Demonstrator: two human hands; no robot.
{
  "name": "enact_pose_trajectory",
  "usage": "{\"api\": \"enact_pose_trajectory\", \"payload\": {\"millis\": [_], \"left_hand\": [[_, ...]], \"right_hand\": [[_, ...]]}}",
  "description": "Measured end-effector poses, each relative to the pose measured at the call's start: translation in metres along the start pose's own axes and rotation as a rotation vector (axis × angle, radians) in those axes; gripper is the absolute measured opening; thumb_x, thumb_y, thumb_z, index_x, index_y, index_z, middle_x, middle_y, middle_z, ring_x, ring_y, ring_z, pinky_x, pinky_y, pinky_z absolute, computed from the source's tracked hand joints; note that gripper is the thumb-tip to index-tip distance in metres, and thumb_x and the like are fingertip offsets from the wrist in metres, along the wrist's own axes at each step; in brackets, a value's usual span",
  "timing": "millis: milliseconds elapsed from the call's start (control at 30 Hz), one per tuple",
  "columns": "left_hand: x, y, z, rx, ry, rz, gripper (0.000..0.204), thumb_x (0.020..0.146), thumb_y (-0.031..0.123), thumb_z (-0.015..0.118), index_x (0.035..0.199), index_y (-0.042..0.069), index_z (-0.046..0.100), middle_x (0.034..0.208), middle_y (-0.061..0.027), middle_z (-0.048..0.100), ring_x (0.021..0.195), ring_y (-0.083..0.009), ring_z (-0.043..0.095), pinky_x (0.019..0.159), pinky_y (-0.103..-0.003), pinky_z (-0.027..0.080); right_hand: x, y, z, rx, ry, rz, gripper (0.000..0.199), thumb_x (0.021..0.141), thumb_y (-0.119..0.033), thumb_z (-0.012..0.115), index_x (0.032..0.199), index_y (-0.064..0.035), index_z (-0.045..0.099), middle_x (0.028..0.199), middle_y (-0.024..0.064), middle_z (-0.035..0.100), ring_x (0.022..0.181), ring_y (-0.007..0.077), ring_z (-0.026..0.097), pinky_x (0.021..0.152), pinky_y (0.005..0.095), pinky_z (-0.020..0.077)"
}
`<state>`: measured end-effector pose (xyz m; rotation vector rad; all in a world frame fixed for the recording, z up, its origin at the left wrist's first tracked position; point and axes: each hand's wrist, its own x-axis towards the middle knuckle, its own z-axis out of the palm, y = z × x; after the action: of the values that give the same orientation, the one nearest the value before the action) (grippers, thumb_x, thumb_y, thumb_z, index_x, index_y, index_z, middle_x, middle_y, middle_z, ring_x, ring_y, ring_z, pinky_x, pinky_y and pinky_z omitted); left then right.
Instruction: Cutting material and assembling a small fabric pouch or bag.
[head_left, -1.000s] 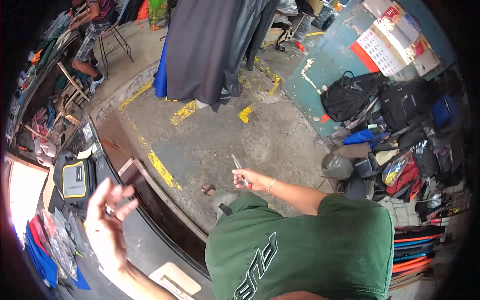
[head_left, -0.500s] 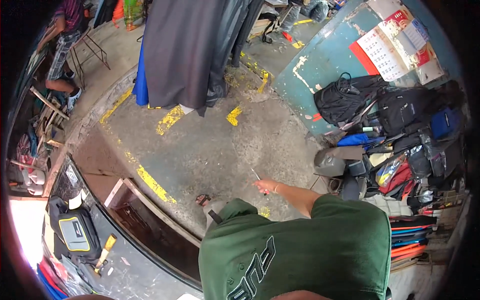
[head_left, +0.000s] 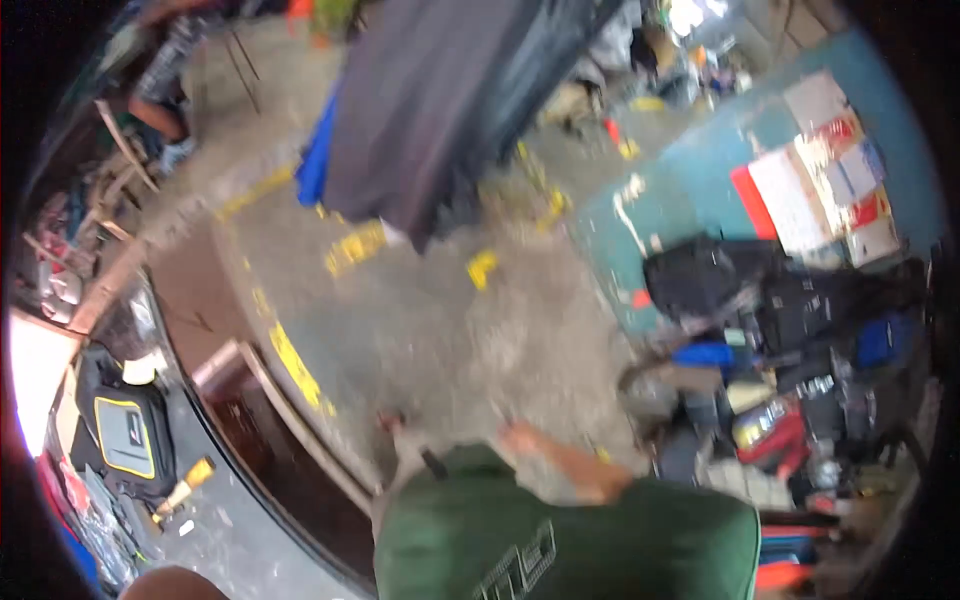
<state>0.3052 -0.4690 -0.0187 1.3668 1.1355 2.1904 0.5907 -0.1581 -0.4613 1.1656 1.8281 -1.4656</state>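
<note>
Blur softens the whole head view. From the green sleeve at the right, my right forearm reaches inward over the concrete floor (head_left: 470, 350). My right hand (head_left: 517, 437) is closed on a slim tool with a thin pale tip, which now shows only as a faint streak; its exact kind is unclear. Below lies the green shirt (head_left: 570, 545) with outlined lettering. Beyond its hem are a grey trouser leg and part of a foot (head_left: 390, 420). My left hand is not visible. A rounded patch of skin (head_left: 172, 585) at the lower left edge cannot be assigned to a body part.
Left, a dark counter (head_left: 245, 530) bears a black-and-grey bag (head_left: 125, 435) and a yellow-handled tool (head_left: 185, 490), beside a wooden-framed opening (head_left: 290, 430). Dark cloth (head_left: 430, 110) hangs ahead. Backpacks (head_left: 715, 280) pile up right, under a calendar (head_left: 800, 195). Someone's leg (head_left: 160, 115) shows upper left.
The view has swung, so the surroundings sit lower and tilted. My right hand appears lower in the picture, and the tool that showed clearly before is now smeared.
</note>
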Motion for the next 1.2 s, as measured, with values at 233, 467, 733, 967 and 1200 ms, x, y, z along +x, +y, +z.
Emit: {"api": "enact_pose_trajectory", "payload": {"millis": [233, 467, 733, 967, 1200], "left_hand": [[-0.005, -0.002, 0.003, 0.122, 0.070, -0.027, 0.063, 0.098, 0.047, 0.058, 0.140, 0.000, 0.052, 0.134, -0.0241, 0.056, 0.117, -0.0397, 0.060, 0.092, -0.050, 0.055], [-0.013, 0.007, 0.010, 0.318, 0.177, -0.048, 0.062, 0.098, 0.045, 0.059, 0.140, 0.000, 0.053, 0.135, -0.0253, 0.055, 0.118, -0.0413, 0.059, 0.093, -0.052, 0.054], [-0.065, 0.039, 0.020, 0.610, 0.403, -0.033, 0.060, 0.098, 0.044, 0.060, 0.139, 0.001, 0.054, 0.136, -0.0268, 0.054, 0.119, -0.0432, 0.057, 0.093, -0.053, 0.053], [-0.115, 0.091, 0.046, 0.870, 0.541, 0.127, 0.058, 0.098, 0.042, 0.061, 0.138, 0.001, 0.055, 0.137, -0.0280, 0.054, 0.120, -0.0448, 0.056, 0.094, -0.054, 0.052], [-0.176, 0.186, 0.104, 1.261, 0.577, 0.535, 0.056, 0.098, 0.041, 0.061, 0.138, 0.002, 0.056, 0.138, -0.0293, 0.053, 0.121, -0.0465, 0.055, 0.094, -0.056, 0.051]], "right_hand": [[0.021, -0.028, 0.005, 0.056, -0.144, -0.085, 0.029, 0.095, -0.028, 0.063, 0.103, -0.0009, 0.062, 0.074, 0.0076, 0.065, 0.059, 0.0171, 0.063, 0.052, 0.0334, 0.0507], [0.046, -0.091, 0.029, -0.178, -0.035, -0.184, 0.031, 0.094, -0.033, 0.064, 0.091, -0.0021, 0.065, 0.071, 0.0088, 0.065, 0.059, 0.0185, 0.064, 0.052, 0.0361, 0.0498], [0.045, -0.217, 0.078, -0.317, -0.098, -0.634, 0.049, 0.089, -0.040, 0.068, 0.113, 0.0006, 0.053, 0.089, 0.0210, 0.065, 0.092, 0.0388, 0.068, 0.079, 0.0469, 0.0520], [-0.017, -0.399, 0.156, 0.258, -0.383, -0.869, 0.027, 0.108, -0.026, 0.050, 0.124, -0.0052, 0.054, 0.102, 0.0071, 0.065, 0.068, 0.0109, 0.063, 0.056, 0.0259, 0.0489], [-0.131, -0.468, 0.203, 0.470, -0.672, -0.907, 0.032, 0.109, -0.023, 0.046, 0.137, -0.0082, 0.046, 0.090, 0.0044, 0.059, 0.050, 0.0062, 0.047, 0.039, 0.0216, 0.0362]]}}
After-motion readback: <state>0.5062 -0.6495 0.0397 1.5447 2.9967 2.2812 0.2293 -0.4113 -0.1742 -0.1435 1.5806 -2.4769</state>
